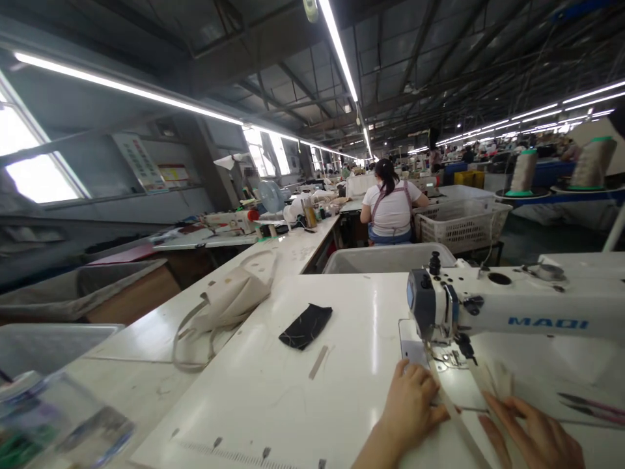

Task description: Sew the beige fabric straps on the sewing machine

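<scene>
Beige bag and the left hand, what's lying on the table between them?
In the head view, a black fabric piece and a small beige strip lie between the bag and left hand.

I'd call this a sewing workshop on a factory floor. Toward the tabletop's (pixel 361 391) right edge I have a sewing machine (pixel 517 311) lettered MAQI, and by the near left corner I see a printed measuring scale (pixel 234 453). Beyond the far edge, on the right, stand large thread cones (pixel 525 172). Farther off that edge I find a co-worker (pixel 393 212) seated at another station, beside a plastic basket (pixel 459 229); past the left edge, a second machine (pixel 232 223). Overhead I pick out strip lights (pixel 338 52) under bare roof beams (pixel 420 45).
</scene>
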Motion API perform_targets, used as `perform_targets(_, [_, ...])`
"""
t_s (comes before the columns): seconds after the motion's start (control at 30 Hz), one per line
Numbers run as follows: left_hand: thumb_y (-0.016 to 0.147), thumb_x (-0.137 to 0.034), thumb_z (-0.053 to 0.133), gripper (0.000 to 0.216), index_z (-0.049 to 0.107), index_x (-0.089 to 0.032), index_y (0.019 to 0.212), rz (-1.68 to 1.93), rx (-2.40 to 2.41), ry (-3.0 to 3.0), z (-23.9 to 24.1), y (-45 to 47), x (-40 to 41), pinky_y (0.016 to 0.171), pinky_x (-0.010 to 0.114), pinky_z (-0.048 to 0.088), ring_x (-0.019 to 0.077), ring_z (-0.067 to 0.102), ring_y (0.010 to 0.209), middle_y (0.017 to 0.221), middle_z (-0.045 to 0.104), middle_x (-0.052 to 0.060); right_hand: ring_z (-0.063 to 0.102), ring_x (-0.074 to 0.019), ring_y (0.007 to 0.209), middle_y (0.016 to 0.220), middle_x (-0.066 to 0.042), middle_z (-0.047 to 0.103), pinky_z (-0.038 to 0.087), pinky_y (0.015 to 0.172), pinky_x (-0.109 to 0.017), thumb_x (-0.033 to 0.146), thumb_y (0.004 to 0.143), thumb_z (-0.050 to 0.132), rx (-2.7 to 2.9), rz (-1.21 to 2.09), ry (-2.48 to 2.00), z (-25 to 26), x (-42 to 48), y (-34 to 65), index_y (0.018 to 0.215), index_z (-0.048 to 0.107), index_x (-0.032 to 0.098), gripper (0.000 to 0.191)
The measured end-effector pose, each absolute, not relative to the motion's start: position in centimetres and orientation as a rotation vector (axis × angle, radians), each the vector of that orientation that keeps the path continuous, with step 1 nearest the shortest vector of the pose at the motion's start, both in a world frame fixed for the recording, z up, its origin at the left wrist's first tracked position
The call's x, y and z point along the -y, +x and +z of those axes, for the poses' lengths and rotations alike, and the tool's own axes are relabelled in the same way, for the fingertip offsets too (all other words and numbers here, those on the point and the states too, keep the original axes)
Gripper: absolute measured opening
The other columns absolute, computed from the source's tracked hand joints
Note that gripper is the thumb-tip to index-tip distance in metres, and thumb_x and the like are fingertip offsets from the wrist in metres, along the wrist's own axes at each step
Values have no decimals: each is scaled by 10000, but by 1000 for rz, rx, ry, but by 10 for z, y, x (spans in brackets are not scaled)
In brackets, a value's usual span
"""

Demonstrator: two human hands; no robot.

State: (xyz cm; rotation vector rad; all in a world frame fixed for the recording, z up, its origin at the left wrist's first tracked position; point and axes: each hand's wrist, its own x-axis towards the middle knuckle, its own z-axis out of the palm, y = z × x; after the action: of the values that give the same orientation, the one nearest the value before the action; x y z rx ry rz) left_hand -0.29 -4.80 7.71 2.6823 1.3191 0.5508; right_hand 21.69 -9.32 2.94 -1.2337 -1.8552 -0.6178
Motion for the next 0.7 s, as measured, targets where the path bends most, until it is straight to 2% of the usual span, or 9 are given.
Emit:
perform_targets(0.07, [831, -500, 523, 324, 616, -200, 912, 571, -1316, 2678, 82, -1, 48, 985, 417, 339, 201, 553, 929, 933, 635, 47, 606, -270, 795, 906, -107, 645, 440, 689, -401, 409, 865, 505, 1825, -553, -1302, 40, 96, 213, 1096, 624, 216, 324])
perform_targets(0.17, [843, -439, 530, 267, 613, -191, 895, 601, -1304, 2685, 89, 2, 47, 974, 399, 351, 190, 560, 924, 935, 638, 43, 590, -230, 852, 872, -68, 646, 415, 814, -414, 347, 881, 529, 1918, -444, -1236, 54, 96, 212, 1046, 626, 198, 243])
perform_targets(0.37, [832, -413, 551, 229, 610, -196, 876, 614, -1282, 2697, 92, 4, 45, 972, 399, 354, 191, 566, 928, 942, 644, 36, 582, -198, 878, 881, -65, 628, 427, 883, -409, 277, 886, 538, 2090, -396, -1058, 57, 91, 219, 1072, 602, 148, 235])
perform_targets(0.47, [835, -421, 547, 236, 615, -197, 868, 632, -1293, 2688, 91, 4, 45, 968, 398, 356, 190, 569, 918, 930, 647, 36, 595, -193, 854, 841, -66, 621, 463, 856, -394, 237, 907, 493, 2073, -326, -1065, 58, 92, 216, 1107, 583, 128, 245])
perform_targets(0.53, [833, -425, 550, 236, 620, -204, 873, 644, -1301, 2691, 90, 4, 45, 979, 407, 346, 191, 572, 914, 917, 649, 33, 604, -174, 788, 792, -57, 614, 496, 765, -328, 212, 915, 470, 2071, -276, -1047, 59, 94, 213, 1132, 573, 124, 256])
perform_targets(0.63, [835, -423, 548, 232, 626, -211, 883, 664, -1306, 2696, 89, 3, 45, 988, 417, 336, 189, 577, 912, 918, 651, 30, 602, -140, 686, 737, -41, 601, 477, 635, -257, 210, 928, 450, 2053, -232, -1109, 59, 99, 211, 1135, 579, 127, 258])
perform_targets(0.7, [841, -420, 541, 231, 627, -210, 886, 673, -1306, 2692, 88, 3, 46, 986, 412, 337, 184, 579, 910, 928, 652, 29, 601, -124, 655, 735, -31, 598, 454, 607, -240, 231, 934, 451, 2034, -252, -1178, 59, 101, 210, 1123, 591, 137, 253])
